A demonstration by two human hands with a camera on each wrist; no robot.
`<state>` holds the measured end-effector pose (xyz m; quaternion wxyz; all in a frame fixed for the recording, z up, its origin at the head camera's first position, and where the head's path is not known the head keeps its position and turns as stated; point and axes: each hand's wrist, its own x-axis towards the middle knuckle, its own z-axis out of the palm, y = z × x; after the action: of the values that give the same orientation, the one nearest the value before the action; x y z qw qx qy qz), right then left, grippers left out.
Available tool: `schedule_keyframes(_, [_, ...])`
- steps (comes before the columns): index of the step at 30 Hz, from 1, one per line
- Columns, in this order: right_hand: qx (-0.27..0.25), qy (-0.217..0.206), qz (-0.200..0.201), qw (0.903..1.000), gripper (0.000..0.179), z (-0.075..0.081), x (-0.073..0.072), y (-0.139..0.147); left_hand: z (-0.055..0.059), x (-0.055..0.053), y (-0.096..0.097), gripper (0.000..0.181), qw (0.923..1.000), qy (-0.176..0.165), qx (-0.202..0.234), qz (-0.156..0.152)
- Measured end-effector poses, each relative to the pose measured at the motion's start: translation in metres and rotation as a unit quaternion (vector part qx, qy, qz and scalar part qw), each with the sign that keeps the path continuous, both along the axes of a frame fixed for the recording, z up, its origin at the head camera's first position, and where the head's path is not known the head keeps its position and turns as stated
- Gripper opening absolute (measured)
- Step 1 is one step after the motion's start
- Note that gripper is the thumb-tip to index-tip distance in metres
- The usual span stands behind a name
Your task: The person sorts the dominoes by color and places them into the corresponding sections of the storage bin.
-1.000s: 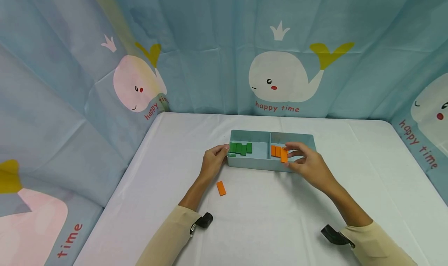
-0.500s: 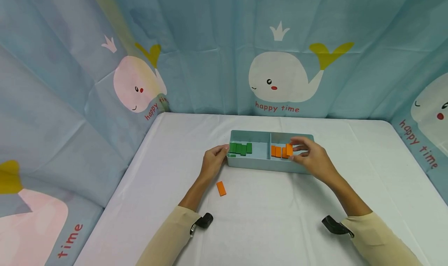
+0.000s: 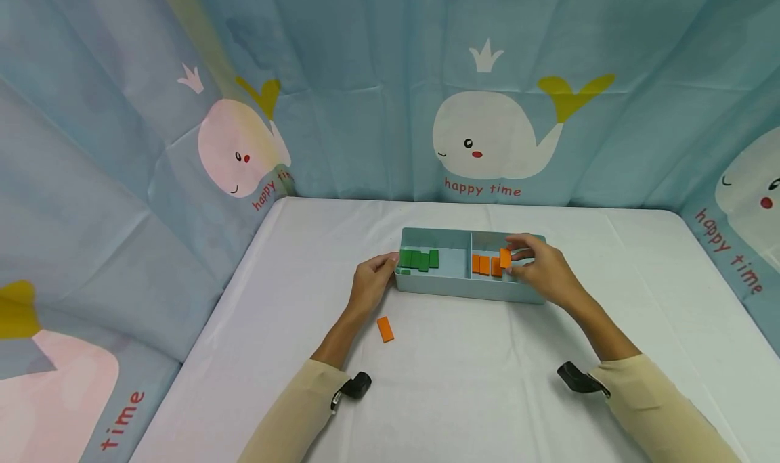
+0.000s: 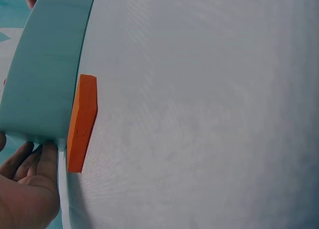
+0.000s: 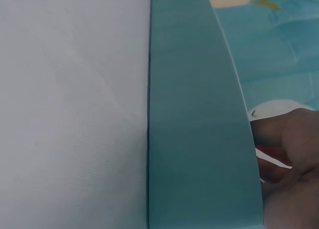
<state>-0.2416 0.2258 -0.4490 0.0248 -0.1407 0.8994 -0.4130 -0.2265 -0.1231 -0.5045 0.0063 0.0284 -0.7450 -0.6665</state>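
A blue-green two-compartment box point(image 3: 435, 286) sits on the white table. My left hand point(image 3: 369, 283) touches its left end; in the left wrist view the extended fingers point(image 4: 48, 162) lie against the end wall. My right hand point(image 3: 544, 270) pinches an orange block point(image 3: 505, 258), shaped like a plain domino, between thumb and fingers over the right compartment. Several matching orange blocks point(image 3: 484, 265) stand in a row there, along the front. Several green blocks point(image 3: 423, 260) line the left compartment. The box wall point(image 5: 199, 114) hides the held block in the right wrist view.
One loose orange block point(image 3: 385, 329) lies on the tablecloth point(image 3: 451, 382), in front of the box and beside the left forearm. A blue curtain with whale prints point(image 3: 493, 135) hangs behind the table. Black wrist cameras point(image 3: 356, 385) are on both sleeves.
The right hand has moved right and slightly back in the right compartment. An orange block now stands in the row apart from it, and another is between its fingers. The left hand stays put.
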Motion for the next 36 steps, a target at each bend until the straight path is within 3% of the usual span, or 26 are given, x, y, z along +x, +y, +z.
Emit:
schedule_keyframes(16, [0.069, 0.011, 0.021, 0.9973, 0.054, -0.001, -0.013, -0.006, -0.001, 0.000, 0.000, 0.045, 1.0000, 0.000, 0.004, -0.005])
schedule_keyframes(27, [0.089, -0.024, 0.015, 0.9956, 0.054, 0.002, -0.016, -0.011, -0.002, -0.001, -0.001, 0.046, 0.9999, -0.001, 0.012, -0.006])
schedule_keyframes(36, [0.104, -0.025, 0.005, 0.9942, 0.054, -0.003, -0.020, -0.012, -0.002, 0.000, -0.001, 0.045, 0.9999, -0.002, 0.012, -0.003])
